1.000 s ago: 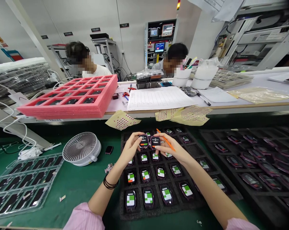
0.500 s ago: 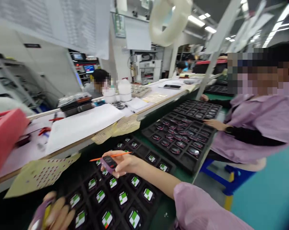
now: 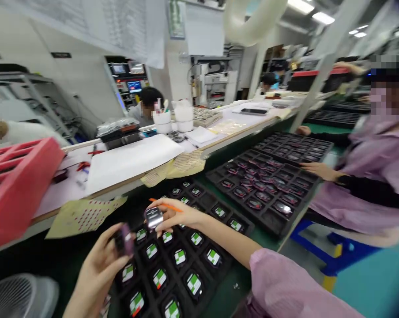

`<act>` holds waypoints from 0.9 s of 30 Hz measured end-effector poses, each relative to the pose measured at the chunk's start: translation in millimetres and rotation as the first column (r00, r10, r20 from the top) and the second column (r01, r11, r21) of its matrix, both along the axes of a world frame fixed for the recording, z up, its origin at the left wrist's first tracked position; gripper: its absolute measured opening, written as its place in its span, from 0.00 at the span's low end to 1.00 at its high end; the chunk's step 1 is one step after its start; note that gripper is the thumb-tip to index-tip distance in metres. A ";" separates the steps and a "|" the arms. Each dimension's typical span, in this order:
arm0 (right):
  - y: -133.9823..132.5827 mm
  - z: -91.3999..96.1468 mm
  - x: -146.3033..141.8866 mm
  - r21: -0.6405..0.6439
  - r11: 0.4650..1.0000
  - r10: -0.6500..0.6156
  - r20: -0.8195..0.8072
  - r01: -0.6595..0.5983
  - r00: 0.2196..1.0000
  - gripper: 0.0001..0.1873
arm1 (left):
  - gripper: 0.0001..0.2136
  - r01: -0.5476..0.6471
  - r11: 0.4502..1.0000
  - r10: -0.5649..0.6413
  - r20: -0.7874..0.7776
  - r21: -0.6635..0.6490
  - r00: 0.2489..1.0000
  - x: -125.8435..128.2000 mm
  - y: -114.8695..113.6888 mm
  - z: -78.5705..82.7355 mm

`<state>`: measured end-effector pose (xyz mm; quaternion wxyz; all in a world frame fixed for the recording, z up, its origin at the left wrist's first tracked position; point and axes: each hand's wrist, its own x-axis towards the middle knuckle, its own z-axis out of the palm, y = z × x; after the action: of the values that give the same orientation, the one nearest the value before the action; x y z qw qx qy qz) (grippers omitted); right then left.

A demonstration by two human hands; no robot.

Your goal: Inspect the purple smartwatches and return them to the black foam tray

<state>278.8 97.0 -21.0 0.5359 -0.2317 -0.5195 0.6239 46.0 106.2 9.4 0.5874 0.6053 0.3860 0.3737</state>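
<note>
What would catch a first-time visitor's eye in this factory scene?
Most striking are the rows of smartwatches showing green-and-white screens in a black foam tray, bottom centre. Above them, the right hand grips a watch and a thin orange stick, while the left hand holds another watch. A bright pink foam tray sits far left.

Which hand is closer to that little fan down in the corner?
The left hand is nearer, a short way to the right of the fan and not touching it. The right hand is farther off, reaching over the black tray.
</note>
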 end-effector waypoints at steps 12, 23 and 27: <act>0.9 -21.6 -20.1 -0.002 0.988 -0.148 0.250 0.153 0.957 0.23 | 0.20 -0.003 0.993 -0.006 0.073 0.119 0.997 5.6 18.5 -31.4; -1.6 -18.1 -24.1 -0.015 0.984 -0.164 0.277 0.175 0.947 0.21 | 0.20 -0.001 0.992 -0.006 0.053 0.124 0.999 8.9 14.3 -26.6; -3.8 -14.4 -24.5 -0.034 0.974 -0.202 0.301 0.222 0.932 0.19 | 0.17 -0.021 0.994 0.017 0.043 0.105 0.999 9.4 12.5 -20.7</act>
<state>254.3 93.2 -35.4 0.5082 -0.3950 -0.5442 0.5380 55.4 118.7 -11.3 0.5588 0.6240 0.3590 0.4117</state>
